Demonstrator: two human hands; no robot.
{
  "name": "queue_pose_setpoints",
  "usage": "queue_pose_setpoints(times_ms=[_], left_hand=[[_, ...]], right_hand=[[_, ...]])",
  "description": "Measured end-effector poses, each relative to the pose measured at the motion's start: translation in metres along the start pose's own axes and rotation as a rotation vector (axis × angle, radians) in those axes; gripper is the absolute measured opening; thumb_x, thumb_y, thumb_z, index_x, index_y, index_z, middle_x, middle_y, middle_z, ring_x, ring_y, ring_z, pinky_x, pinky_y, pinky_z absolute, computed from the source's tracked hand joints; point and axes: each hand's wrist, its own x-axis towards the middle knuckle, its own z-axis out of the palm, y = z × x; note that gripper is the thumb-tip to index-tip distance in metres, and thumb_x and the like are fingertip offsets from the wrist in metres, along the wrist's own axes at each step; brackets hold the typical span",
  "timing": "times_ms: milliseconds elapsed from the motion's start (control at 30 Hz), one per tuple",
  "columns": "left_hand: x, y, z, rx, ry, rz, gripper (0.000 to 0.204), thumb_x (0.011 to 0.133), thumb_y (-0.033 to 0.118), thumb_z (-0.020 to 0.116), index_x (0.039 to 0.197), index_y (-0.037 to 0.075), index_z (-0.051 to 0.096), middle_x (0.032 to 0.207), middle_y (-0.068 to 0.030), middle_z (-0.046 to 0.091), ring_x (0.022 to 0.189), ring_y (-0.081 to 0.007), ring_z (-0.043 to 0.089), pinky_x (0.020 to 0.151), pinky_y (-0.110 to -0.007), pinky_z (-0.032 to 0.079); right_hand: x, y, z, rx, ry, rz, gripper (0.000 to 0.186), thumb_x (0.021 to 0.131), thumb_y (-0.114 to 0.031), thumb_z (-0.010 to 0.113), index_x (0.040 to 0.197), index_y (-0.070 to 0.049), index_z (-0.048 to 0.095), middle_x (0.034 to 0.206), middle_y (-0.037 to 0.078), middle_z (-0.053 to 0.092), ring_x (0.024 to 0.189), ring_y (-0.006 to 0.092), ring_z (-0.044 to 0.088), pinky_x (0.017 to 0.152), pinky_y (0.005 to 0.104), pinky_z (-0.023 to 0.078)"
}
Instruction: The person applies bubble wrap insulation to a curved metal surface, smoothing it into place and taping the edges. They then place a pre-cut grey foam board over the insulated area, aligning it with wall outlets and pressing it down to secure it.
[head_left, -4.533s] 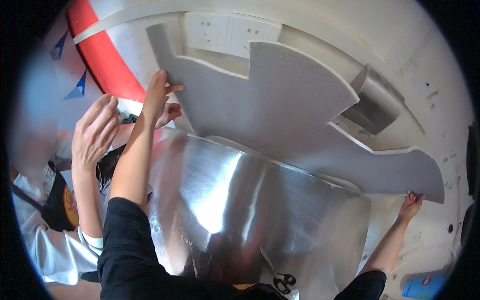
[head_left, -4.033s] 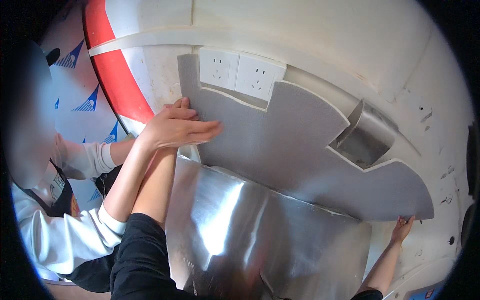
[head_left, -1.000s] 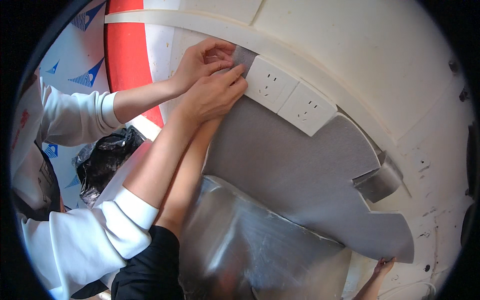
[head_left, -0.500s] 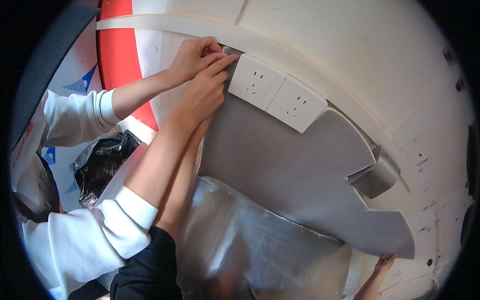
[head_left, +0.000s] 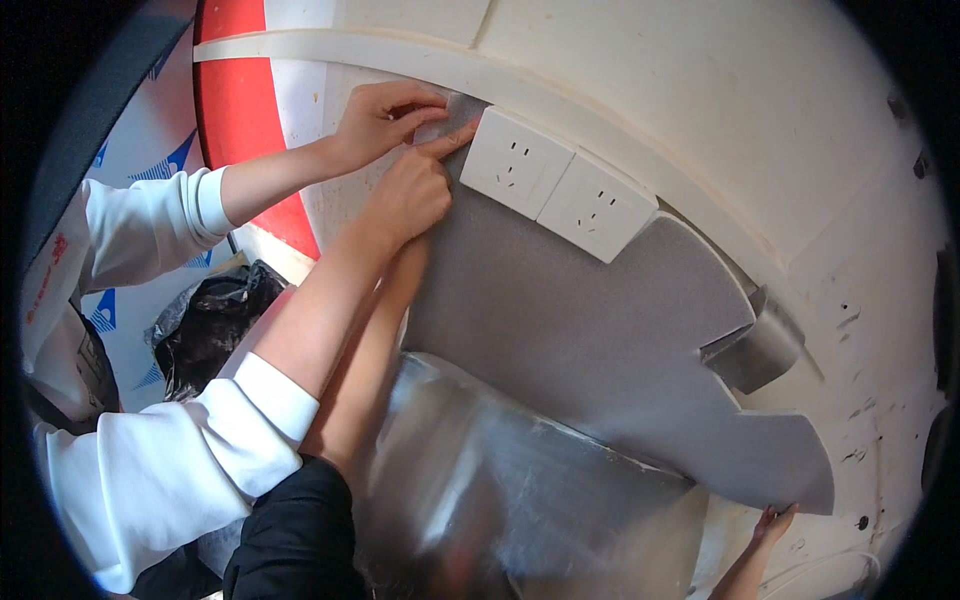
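The grey foam sheet (head_left: 560,330) lies on the white wall (head_left: 720,110), notched under the sockets (head_left: 560,185). A co-worker's hands (head_left: 405,190) press its top corner. My right hand (head_left: 773,522) props the unfixed lower corner, grip unclear. My left forearm (head_left: 372,380) reaches up, but that hand is hidden.

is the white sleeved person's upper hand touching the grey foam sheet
Touching. The head view shows the upper hand pinching the top corner of the grey foam sheet, just left of the white sockets.
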Motion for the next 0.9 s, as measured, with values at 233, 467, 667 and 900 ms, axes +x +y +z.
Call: queue_pose_setpoints(times_ms=[233, 467, 667, 900], left_hand=[[0.005, 0.003, -0.016, 0.128, -0.172, 0.098, 0.017, 0.080, 0.008, 0.057, 0.094, -0.001, 0.060, 0.074, -0.0062, 0.057, 0.063, -0.0117, 0.053, 0.056, -0.021, 0.042], [-0.053, 0.014, 0.057, 0.575, -0.183, 0.118, 0.026, 0.075, 0.003, 0.052, 0.100, -0.005, 0.058, 0.074, -0.0063, 0.054, 0.064, -0.0155, 0.055, 0.057, -0.022, 0.045], [-0.036, 0.048, 0.041, 0.724, -0.231, -0.127, 0.042, 0.073, -0.001, 0.049, 0.115, -0.005, 0.052, 0.090, -0.0067, 0.062, 0.072, -0.0103, 0.056, 0.066, -0.018, 0.046], [-0.050, 0.017, 0.074, 0.413, 0.097, -0.223, 0.030, 0.074, -0.003, 0.052, 0.103, -0.009, 0.058, 0.098, -0.0077, 0.065, 0.074, -0.0077, 0.058, 0.064, -0.018, 0.046]], right_hand=[[-0.035, -0.005, 0.028, -0.014, 0.101, 0.040, 0.045, 0.089, -0.042, 0.048, 0.125, -0.014, 0.043, 0.099, -0.002, 0.053, 0.054, 0.0063, 0.039, 0.065, 0.0232, 0.043], [-0.028, -0.009, 0.030, -0.036, 0.023, 0.034, 0.044, 0.088, -0.043, 0.049, 0.119, -0.012, 0.047, 0.102, 0.001, 0.051, 0.070, 0.0092, 0.046, 0.072, 0.0244, 0.045], [-0.039, 0.005, 0.044, 0.025, 0.049, 0.099, 0.038, 0.090, -0.038, 0.049, 0.116, -0.010, 0.049, 0.101, 0.000, 0.051, 0.069, 0.0094, 0.044, 0.070, 0.0227, 0.044], [-0.021, -0.012, 0.010, -0.007, 0.013, 0.061, 0.036, 0.091, -0.037, 0.049, 0.116, -0.011, 0.049, 0.104, -0.001, 0.051, 0.070, 0.0106, 0.045, 0.072, 0.0263, 0.046]])
